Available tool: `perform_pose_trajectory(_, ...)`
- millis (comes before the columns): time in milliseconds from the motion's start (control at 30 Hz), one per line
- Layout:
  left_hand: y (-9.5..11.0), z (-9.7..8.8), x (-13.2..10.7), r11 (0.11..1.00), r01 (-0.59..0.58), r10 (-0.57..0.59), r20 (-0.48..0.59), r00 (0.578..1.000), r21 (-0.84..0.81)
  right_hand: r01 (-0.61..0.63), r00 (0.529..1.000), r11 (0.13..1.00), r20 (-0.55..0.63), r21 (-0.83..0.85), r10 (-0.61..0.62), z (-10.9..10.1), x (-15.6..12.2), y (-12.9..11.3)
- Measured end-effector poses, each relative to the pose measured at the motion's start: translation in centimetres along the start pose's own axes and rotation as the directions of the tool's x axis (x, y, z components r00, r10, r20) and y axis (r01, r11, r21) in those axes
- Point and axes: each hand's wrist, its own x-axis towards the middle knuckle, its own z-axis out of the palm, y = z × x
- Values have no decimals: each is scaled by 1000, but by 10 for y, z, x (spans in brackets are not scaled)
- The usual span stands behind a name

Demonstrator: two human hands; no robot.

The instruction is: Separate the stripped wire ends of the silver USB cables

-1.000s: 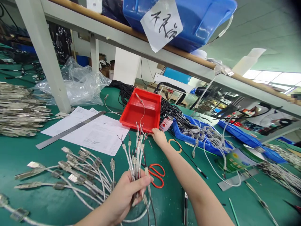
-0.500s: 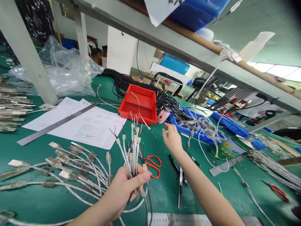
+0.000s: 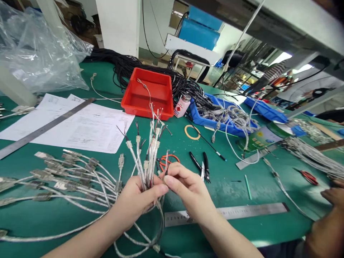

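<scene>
My left hand (image 3: 141,197) is closed around a bundle of clear-jacketed cables (image 3: 151,157), whose stripped ends fan upward with thin red and dark wires. Beside it, my right hand (image 3: 189,188) pinches one cable end (image 3: 167,161) at the bundle's right side; its fingertips touch those of my left hand. The cables run down below my hands and curl onto the table. Partly hidden behind my right hand lie scissors with orange handles (image 3: 170,157). To its right are black-handled cutters (image 3: 205,166).
USB plugs on cables (image 3: 77,172) spread at left, below papers (image 3: 88,125) and a steel ruler (image 3: 48,127). Beyond stand a red tray (image 3: 147,91), a pink bottle (image 3: 182,106) and a blue bin of cables (image 3: 197,114). Another ruler (image 3: 242,211) lies in front; another person's hand (image 3: 334,197) is at right.
My right hand has come back from beside the pink bottle to the bundle and now pinches a cable end. A yellow ring shows where it was. The view has tilted downward.
</scene>
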Motion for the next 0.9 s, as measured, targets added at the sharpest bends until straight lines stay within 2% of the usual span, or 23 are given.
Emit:
perform_pose_trajectory(100,5,-2,-2,997,2,-11,-121,993,-76,-51,997,999,-54,-11,50,-3,-3,4)
perform_pose_trajectory(167,10,-3,-4,994,-12,-8,-173,985,-111,-103,994,995,-44,6,103,-3,-6,3)
perform_pose_trajectory(333,17,-3,-5,992,13,-35,-169,985,-129,-234,971,972,66,36,231,3,-11,-1)
perform_pose_trajectory(433,16,-3,-6,992,29,-49,-161,986,-122,-249,967,968,63,41,247,7,-12,-1)
perform_pose_trajectory(533,15,-3,-6,994,18,-36,-161,986,-112,-208,978,978,11,20,207,8,-12,2)
perform_pose_trajectory(667,14,-3,-8,996,15,-29,-150,988,-89,-68,995,990,-83,-126,58,9,-14,7)
perform_pose_trajectory(800,15,0,-8,997,14,-30,-198,980,-80,52,996,963,-58,-265,-70,10,-17,11)
perform_pose_trajectory(900,17,2,-7,996,9,-29,-222,975,-92,44,997,961,-46,-274,-58,11,-17,12)
